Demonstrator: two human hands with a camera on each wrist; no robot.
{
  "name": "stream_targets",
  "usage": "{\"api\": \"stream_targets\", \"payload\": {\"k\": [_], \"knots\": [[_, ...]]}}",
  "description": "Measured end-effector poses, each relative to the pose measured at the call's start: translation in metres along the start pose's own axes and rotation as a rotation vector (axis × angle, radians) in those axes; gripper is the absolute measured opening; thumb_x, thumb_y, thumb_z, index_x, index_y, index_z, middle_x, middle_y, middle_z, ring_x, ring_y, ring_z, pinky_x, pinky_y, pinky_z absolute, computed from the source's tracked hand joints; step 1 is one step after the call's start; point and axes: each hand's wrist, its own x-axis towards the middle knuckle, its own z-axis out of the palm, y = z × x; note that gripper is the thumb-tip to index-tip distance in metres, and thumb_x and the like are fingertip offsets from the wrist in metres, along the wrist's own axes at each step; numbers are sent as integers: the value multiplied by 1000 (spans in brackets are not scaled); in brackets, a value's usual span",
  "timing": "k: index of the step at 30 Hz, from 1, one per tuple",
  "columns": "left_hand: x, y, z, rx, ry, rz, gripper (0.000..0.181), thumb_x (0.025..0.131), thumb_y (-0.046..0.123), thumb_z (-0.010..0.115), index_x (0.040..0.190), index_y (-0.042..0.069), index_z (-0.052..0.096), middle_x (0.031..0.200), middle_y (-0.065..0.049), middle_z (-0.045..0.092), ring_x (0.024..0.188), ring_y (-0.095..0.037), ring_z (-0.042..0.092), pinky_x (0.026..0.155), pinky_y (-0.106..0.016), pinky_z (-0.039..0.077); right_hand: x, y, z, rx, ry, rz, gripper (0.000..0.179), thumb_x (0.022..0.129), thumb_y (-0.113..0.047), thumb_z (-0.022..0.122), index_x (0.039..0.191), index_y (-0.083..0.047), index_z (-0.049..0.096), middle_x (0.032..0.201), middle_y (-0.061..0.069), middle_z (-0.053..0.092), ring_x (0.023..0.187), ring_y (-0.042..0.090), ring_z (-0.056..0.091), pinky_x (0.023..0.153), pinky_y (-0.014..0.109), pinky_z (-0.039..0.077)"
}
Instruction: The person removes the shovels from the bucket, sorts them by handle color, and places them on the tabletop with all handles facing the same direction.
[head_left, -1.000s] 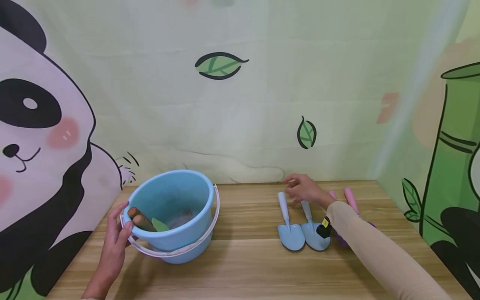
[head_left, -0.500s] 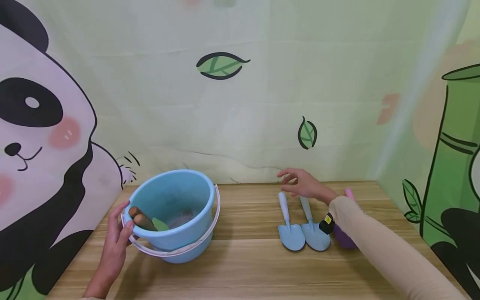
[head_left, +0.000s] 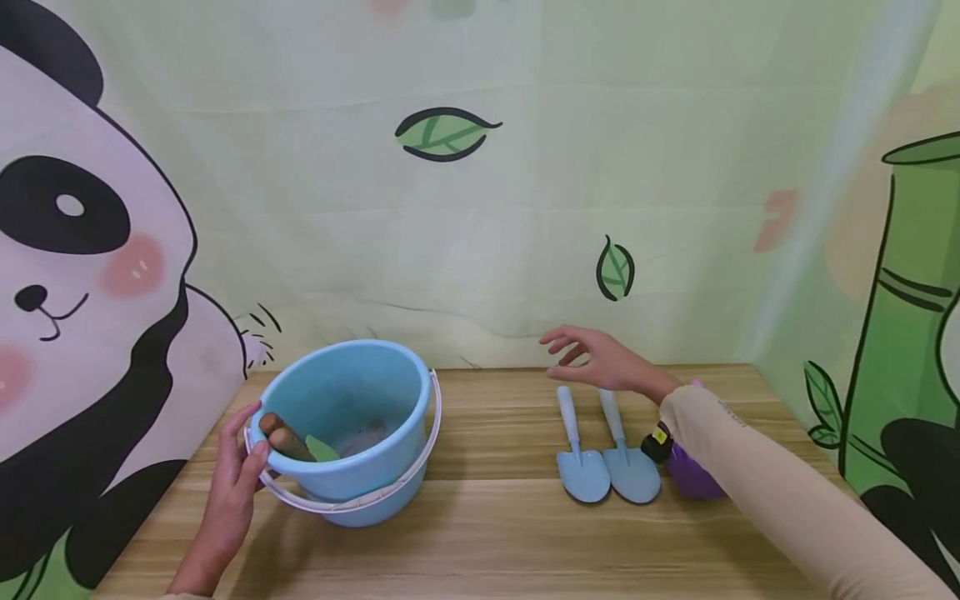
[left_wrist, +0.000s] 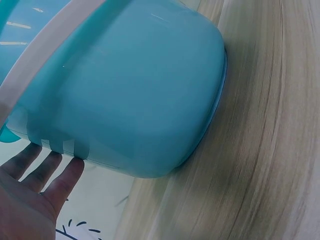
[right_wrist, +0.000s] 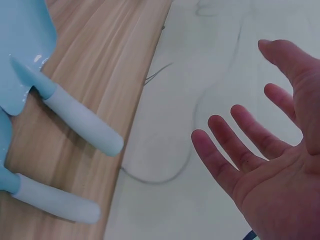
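My left hand (head_left: 234,475) rests against the left side of a light blue bucket (head_left: 360,479), near its rim. In the left wrist view, straight fingers (left_wrist: 64,182) touch the bucket's wall with their tips. Inside the bucket lean two brown wooden handles (head_left: 288,442), beside a light green piece (head_left: 321,450). My right hand (head_left: 592,358) hovers with nothing in it, fingers spread and loosely bent, above the handle ends of two light blue trowels. The left trowel (head_left: 583,475) and the right trowel (head_left: 633,475) lie side by side, handles away from me.
Partly hidden under my right forearm lies a purple trowel blade (head_left: 693,475), with a bit of pink handle showing behind the sleeve. The bucket's white handle (head_left: 375,498) hangs down its front. Behind the wooden table (head_left: 495,533) stands a printed cloth backdrop (head_left: 487,250).
My right hand has moved up and to the left, from beside the light blue trowels' handles to above them. The left hand and bucket stay put.
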Motion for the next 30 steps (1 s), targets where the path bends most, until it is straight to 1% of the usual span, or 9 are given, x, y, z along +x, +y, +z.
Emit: {"api": "stream_targets", "payload": {"k": [4, 7, 13, 21, 26, 30], "knots": [[0, 0, 0, -2, 2, 1, 55, 112, 21, 37, 163, 24, 17, 154, -5, 30, 116, 2, 52, 80, -18, 51, 3, -10, -2, -9, -14, 7, 54, 94, -27, 78, 142, -16, 56, 133, 13, 62, 113, 33, 66, 92, 48, 56], [0, 0, 0, -2, 5, -1, 55, 112, 21, 37, 163, 24, 18, 153, -1, 31, 116, 2, 52, 80, -18, 51, 5, -16, -2, -17, -22, -7, 55, 93, -29, 79, 142, -19, 56, 134, 9, 62, 114, 29, 65, 92, 49, 55], [0, -1, -1, 9, 6, -4, 55, 112, 21, 37, 163, 25, 18, 151, 1, 32, 115, 2, 52, 80, -18, 51, 9, -31, -1, -32, -50, -34, 58, 92, -33, 79, 144, -25, 54, 138, 3, 60, 119, 27, 62, 96, 50, 53], [0, -1, 0, -15, 9, 0, 55, 112, 20, 38, 163, 24, 19, 151, 1, 33, 117, 0, 52, 81, -18, 51, 15, -52, 3, -44, -59, -79, 60, 92, -34, 79, 145, -26, 54, 139, 0, 58, 122, 25, 60, 98, 53, 51], [0, 0, 1, -31, 12, 7, 55, 111, 18, 38, 163, 23, 20, 152, -1, 33, 118, -2, 52, 80, -19, 51, 18, -65, 6, -73, -80, -111, 60, 91, -32, 80, 144, -24, 54, 140, -2, 58, 122, 24, 60, 97, 50, 52], [0, -1, 1, -22, 15, 8, 55, 111, 19, 38, 163, 22, 20, 150, 0, 35, 120, -1, 50, 81, -20, 51, 21, -75, 9, -94, -84, -152, 62, 90, -31, 82, 144, -22, 55, 141, -1, 58, 121, 24, 61, 96, 50, 53]]}}
